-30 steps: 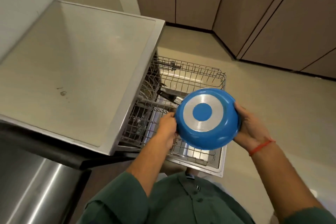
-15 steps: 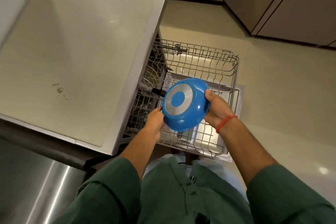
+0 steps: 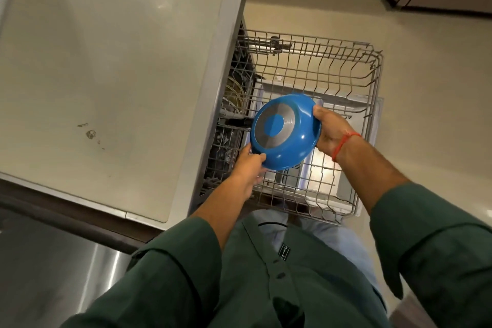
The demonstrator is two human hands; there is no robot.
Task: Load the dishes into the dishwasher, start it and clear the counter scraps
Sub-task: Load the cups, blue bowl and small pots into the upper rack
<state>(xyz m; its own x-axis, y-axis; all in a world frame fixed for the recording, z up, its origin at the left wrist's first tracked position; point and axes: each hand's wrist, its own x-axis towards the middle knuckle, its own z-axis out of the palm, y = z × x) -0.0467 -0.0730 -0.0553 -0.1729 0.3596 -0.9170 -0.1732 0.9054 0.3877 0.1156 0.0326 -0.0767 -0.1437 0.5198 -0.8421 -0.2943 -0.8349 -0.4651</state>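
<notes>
The left hand (image 3: 249,168) grips the near-left rim of a blue pan (image 3: 286,132), fingers curled under the edge; the right hand (image 3: 331,132) holds the opposite rim, thumb over the top and fingers hidden behind, a red thread at the wrist. Between them the pan is upside down and tilted, its steel base disc facing up toward the counter side. It hangs above the left half of the pulled-out rack (image 3: 372,104), not touching the wires. A dark handle seems to run from its left side toward the dishwasher opening, though this is partly hidden.

The pan looks rigid metal with a glossy enamel coat, likely of moderate weight and slick if wet, so a two-handed rim hold seems sound; a dropped edge could chip the coating or bend tines. The rack's far and right sides are bare wire. Beside its left edge the counter (image 3: 106,61) carries a few small scraps (image 3: 91,133).
</notes>
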